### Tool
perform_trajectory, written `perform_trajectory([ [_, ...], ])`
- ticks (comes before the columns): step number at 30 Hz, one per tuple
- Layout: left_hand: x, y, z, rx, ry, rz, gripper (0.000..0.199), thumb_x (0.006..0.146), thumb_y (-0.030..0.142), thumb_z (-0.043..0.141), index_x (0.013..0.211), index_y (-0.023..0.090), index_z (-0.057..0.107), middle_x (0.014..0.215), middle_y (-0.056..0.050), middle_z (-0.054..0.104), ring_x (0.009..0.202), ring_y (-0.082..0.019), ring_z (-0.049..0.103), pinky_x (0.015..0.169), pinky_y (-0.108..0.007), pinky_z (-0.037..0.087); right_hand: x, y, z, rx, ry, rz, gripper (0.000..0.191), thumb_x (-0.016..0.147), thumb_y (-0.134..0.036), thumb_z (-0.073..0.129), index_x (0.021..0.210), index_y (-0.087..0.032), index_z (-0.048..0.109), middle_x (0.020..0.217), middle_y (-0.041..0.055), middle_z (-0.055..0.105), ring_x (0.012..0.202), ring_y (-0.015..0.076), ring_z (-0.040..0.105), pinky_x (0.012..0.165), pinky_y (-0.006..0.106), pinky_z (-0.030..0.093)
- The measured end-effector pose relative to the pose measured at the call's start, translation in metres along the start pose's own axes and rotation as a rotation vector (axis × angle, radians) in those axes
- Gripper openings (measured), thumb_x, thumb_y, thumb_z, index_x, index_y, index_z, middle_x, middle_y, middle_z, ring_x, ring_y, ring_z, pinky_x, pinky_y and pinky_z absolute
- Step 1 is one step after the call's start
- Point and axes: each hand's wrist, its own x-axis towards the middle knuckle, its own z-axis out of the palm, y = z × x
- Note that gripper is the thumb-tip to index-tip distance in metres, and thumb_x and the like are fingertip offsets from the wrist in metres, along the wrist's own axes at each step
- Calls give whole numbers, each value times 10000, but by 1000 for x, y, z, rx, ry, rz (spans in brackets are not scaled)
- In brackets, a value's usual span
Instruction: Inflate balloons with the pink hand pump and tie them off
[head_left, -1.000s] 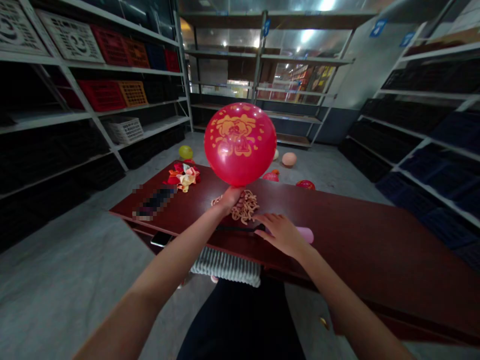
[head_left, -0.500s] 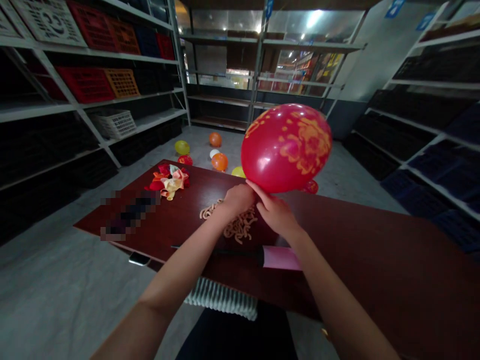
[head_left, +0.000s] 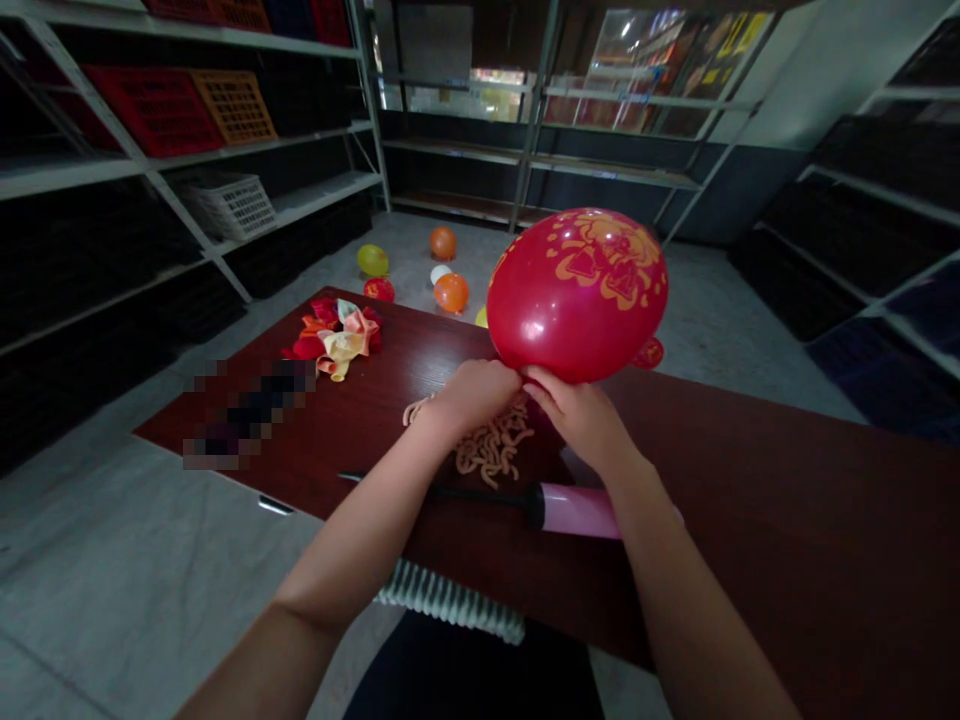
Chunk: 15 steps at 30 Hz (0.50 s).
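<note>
A large inflated red balloon [head_left: 577, 300] with a gold pattern rises above the table, its neck end down between my hands. My left hand [head_left: 484, 390] is closed at that neck, the fingers mostly hidden behind its back. Fingers bent and pressed together, my right hand [head_left: 574, 405] pinches the same end from the other side. The neck itself is hidden by the fingers. Under my hands lies a pile of tan, curled rubber-like strips [head_left: 491, 450]. Nearer to me is a balloon pump [head_left: 577, 510] with a pink barrel and a black rod, partly behind my right forearm.
Uninflated balloons [head_left: 341, 340] are heaped on the dark table [head_left: 750, 480] at the left, near a blurred-out dark object [head_left: 255, 410]. Beyond the table, inflated balloons such as an orange one [head_left: 451, 292] lie on the floor. Shelves with crates [head_left: 161, 110] line the sides.
My view has tipped downward. The red balloon has turned, showing its gold pattern higher up. My right hand's fingers, more stretched before, are now bent in close to my left hand at the neck.
</note>
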Motion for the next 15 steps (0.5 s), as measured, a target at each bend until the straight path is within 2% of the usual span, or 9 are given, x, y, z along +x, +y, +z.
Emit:
perform_trajectory([
  [3, -5, 3, -5, 14, 4, -4, 319, 961, 267, 536, 662, 166, 583, 638, -76, 539, 713, -267, 622, 738, -360, 450, -2, -3, 0, -33, 24, 11, 374, 1034, -434, 388, 1238, -293, 668, 886, 65, 758, 733, 232, 705, 643, 326, 472],
  [7, -11, 5, -9, 5, -25, 43, 296, 959, 200, 505, 674, 170, 579, 638, -63, 539, 652, -224, 573, 653, -314, 382, -6, -2, 1, 27, 55, 25, 353, 1023, -424, 410, 1126, -281, 715, 880, 60, 756, 736, 219, 697, 648, 313, 457],
  [11, -14, 3, -9, -79, -5, 136, 201, 919, 140, 537, 735, 175, 609, 677, -45, 585, 602, -180, 527, 586, -285, 302, -8, 1, 0, 246, 79, 50, 310, 1006, -402, 457, 1095, -265, 721, 825, 36, 760, 736, 203, 717, 668, 297, 479],
  [15, -15, 4, -12, -212, -13, 196, 191, 959, 195, 539, 802, 178, 647, 712, -37, 617, 604, -167, 518, 577, -272, 281, -9, 4, -2, 514, 105, 102, 253, 978, -398, 509, 1026, -248, 706, 765, 0, 747, 666, 159, 721, 657, 263, 511],
])
